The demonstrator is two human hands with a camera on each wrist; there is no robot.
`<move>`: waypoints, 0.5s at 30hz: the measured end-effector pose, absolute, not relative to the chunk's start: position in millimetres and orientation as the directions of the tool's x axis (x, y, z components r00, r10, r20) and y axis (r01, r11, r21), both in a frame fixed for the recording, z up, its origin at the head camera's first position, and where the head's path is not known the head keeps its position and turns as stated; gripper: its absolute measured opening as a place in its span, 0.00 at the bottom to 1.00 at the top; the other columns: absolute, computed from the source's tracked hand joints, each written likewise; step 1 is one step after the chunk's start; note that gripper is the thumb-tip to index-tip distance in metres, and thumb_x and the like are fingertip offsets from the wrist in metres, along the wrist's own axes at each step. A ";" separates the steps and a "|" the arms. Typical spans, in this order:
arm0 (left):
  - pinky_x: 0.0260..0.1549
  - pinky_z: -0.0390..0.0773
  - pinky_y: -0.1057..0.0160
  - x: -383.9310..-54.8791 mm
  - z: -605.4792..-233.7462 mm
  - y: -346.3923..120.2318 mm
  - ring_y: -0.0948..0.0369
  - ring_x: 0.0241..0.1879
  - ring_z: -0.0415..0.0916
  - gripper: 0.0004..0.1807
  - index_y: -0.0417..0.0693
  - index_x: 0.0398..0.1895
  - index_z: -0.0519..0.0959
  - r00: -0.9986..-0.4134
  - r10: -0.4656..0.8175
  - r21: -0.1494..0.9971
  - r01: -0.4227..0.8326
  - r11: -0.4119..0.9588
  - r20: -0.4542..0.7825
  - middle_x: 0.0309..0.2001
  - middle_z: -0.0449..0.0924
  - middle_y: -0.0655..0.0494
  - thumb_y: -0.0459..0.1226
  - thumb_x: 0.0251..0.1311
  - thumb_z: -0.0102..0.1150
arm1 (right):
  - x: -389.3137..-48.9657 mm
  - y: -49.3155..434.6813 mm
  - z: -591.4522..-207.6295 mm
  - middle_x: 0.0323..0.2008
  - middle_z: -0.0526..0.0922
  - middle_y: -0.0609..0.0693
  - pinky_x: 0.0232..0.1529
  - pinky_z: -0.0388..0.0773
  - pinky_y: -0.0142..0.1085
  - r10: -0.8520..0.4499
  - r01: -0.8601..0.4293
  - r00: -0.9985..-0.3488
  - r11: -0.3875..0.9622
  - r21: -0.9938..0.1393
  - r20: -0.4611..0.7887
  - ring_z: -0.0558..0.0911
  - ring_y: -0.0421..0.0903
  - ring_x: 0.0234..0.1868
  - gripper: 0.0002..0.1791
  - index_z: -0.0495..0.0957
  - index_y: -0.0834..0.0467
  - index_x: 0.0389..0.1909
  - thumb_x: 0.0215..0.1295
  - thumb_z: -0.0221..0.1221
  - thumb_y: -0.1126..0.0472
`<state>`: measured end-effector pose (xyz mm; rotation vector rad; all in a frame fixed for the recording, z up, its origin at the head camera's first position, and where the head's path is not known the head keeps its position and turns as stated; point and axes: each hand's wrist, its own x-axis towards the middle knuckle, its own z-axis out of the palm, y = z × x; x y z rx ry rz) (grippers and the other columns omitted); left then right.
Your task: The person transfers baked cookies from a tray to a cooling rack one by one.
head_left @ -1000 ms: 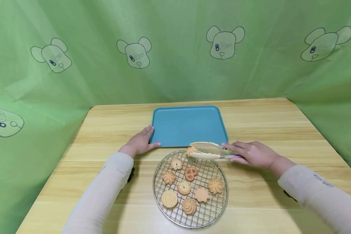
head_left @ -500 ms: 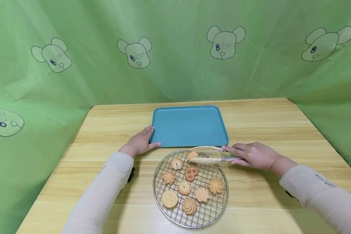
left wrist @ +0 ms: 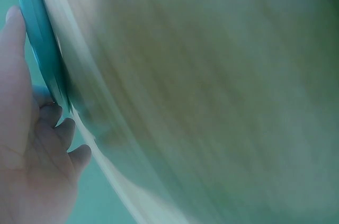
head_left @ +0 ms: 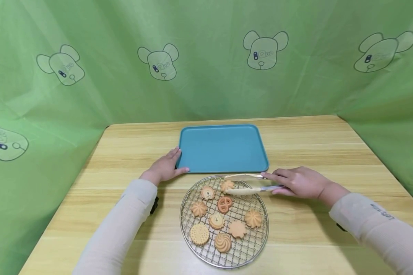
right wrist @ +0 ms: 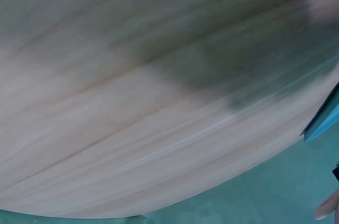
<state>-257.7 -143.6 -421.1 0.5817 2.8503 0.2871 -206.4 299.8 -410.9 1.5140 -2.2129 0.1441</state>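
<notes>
In the head view my left hand (head_left: 164, 167) holds the near left corner of a blue tray (head_left: 223, 149), thumb at its front edge and fingers along its left side. My right hand (head_left: 301, 182) grips a pair of tongs (head_left: 246, 190) with cream-coloured tips. The tips stand apart on either side of a flower-shaped cookie (head_left: 227, 186) near the far rim of a round wire rack (head_left: 206, 259). The left wrist view shows my thumb on the tray's rim. Only a bit of my right hand (right wrist: 327, 205) shows in the right wrist view.
Several other cookies lie on the rack, among them a pretzel-shaped cookie (head_left: 225, 204), a swirl cookie (head_left: 223, 242) and a round dotted cookie (head_left: 199, 234). The wooden table (head_left: 316, 149) is enclosed by a green curtain (head_left: 206, 95).
My right hand's tongs have come nearer and their tips have spread wider. The flower-shaped cookie has shifted from the rack's far rim down onto the mesh. My left hand stays put.
</notes>
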 end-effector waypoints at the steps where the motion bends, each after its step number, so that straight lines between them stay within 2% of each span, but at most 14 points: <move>1: 0.69 0.46 0.52 -257.7 -421.3 -143.7 0.50 0.73 0.38 0.49 0.41 0.75 0.43 -0.898 0.404 0.232 0.362 0.903 -0.173 0.75 0.35 0.48 0.64 0.63 0.42 | -206.3 299.9 -410.6 0.35 0.81 0.48 0.16 0.77 0.34 -0.858 -0.905 -0.298 0.394 0.162 0.418 0.78 0.39 0.19 0.32 0.76 0.59 0.58 0.66 0.52 0.38; 15: 0.69 0.46 0.53 -258.3 -422.4 -144.2 0.50 0.73 0.38 0.49 0.41 0.75 0.43 -0.898 0.404 0.229 0.362 0.904 -0.175 0.75 0.35 0.48 0.65 0.63 0.42 | -203.8 303.1 -406.9 0.39 0.78 0.50 0.14 0.72 0.31 -0.847 -0.876 -0.400 0.466 0.127 0.349 0.71 0.35 0.17 0.38 0.71 0.60 0.63 0.66 0.48 0.33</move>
